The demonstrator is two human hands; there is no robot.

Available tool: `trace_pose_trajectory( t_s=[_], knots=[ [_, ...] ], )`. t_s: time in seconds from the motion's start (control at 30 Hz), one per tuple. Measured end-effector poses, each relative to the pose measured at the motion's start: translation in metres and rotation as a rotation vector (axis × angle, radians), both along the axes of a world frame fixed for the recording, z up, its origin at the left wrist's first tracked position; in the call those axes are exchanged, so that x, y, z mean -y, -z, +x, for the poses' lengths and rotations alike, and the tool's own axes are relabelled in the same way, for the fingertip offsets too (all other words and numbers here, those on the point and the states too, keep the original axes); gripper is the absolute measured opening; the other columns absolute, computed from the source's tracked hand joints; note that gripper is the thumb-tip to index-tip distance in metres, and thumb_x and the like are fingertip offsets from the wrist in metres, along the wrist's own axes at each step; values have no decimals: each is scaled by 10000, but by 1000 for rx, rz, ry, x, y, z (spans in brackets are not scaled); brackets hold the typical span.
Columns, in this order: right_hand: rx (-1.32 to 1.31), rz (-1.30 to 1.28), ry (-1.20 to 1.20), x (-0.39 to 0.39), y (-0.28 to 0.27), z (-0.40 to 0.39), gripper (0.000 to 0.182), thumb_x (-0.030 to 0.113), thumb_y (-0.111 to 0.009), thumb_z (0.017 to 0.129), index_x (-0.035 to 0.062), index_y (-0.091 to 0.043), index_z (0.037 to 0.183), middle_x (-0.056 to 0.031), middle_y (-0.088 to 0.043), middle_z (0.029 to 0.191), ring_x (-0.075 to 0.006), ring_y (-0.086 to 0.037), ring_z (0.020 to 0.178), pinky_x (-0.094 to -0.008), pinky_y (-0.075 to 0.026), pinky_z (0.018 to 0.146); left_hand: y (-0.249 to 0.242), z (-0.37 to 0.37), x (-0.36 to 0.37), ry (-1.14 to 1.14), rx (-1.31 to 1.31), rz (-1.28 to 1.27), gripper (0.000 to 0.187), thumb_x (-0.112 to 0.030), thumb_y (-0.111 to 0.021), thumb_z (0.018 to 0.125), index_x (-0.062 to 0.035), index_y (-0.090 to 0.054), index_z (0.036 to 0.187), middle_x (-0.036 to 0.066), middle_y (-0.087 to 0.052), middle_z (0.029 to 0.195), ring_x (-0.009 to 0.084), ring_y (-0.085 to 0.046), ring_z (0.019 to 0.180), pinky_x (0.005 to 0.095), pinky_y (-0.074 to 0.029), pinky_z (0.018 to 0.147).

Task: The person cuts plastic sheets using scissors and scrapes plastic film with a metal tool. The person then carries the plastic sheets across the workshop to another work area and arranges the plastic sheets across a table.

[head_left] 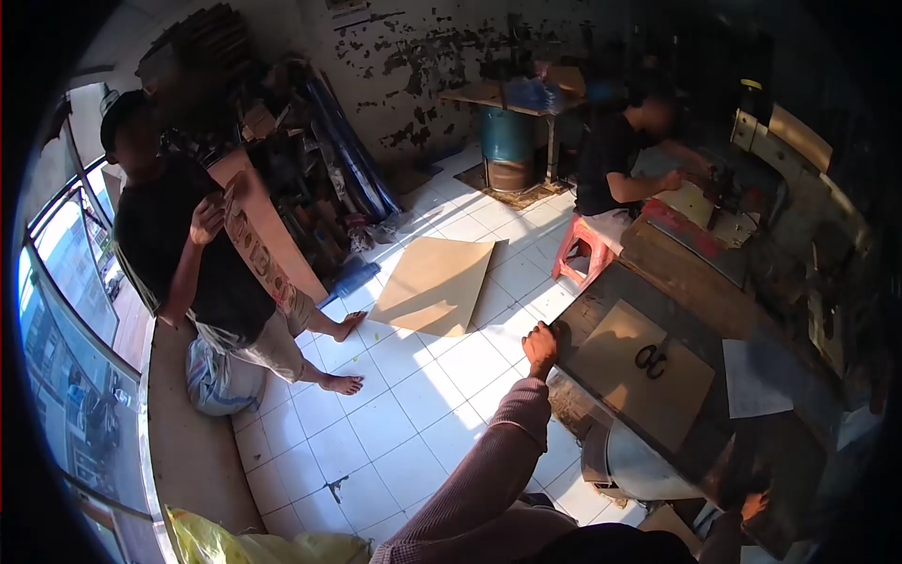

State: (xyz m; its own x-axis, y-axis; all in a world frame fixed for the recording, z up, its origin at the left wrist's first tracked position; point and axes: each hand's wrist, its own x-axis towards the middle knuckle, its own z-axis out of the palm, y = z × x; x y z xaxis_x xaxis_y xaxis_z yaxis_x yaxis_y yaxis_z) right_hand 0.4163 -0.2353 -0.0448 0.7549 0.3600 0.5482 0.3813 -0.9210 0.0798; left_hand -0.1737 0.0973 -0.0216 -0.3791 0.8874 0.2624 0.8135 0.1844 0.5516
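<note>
My left hand point(540, 349) is closed at the near left corner of the dark work table point(590, 301), its fingers curled over the edge. My right hand point(754, 506) rests low at the table's near side, mostly in shadow; its fingers are too dark to make out. Between the two hands a brown cardboard sheet point(611, 352) lies flat on the table. Black-handled scissors point(650, 361) sit on top of that sheet, their blades hard to see. To the right of it lies a white sheet of paper point(756, 381).
A person point(178, 226) stands barefoot at left beside a tall brown board. Another person point(611, 169) sits on a red stool point(581, 249), hands at a machine. A large cardboard sheet point(432, 282) lies on the tiled floor. A blue drum point(507, 136) stands at the back.
</note>
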Motion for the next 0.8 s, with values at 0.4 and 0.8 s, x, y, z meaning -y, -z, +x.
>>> trace_pose_trajectory(
  t_s=[0.4, 0.8],
  knots=[
    [-11, -16, 42, -4, 3, 12, 470, 194, -400, 818, 46, -375, 1263, -166, -478, 1176, -317, -467, 1051, -380, -382, 904, 34, 13, -25, -471, -256, 343, 392, -436, -566, 745, -78, -551, 586, 117, -545, 526, 288, -559, 481, 400, -429, 427],
    [-49, -28, 85, 7, 23, 37, 462, 179, -386, 819, 54, -376, 1264, -168, -491, 1157, -315, -470, 1051, -383, -393, 899, -6, -2, -11, -205, 166, -43, 405, -434, -494, 790, -45, -597, 744, 187, -621, 728, 338, -615, 679, 436, -481, 619]
  ],
)
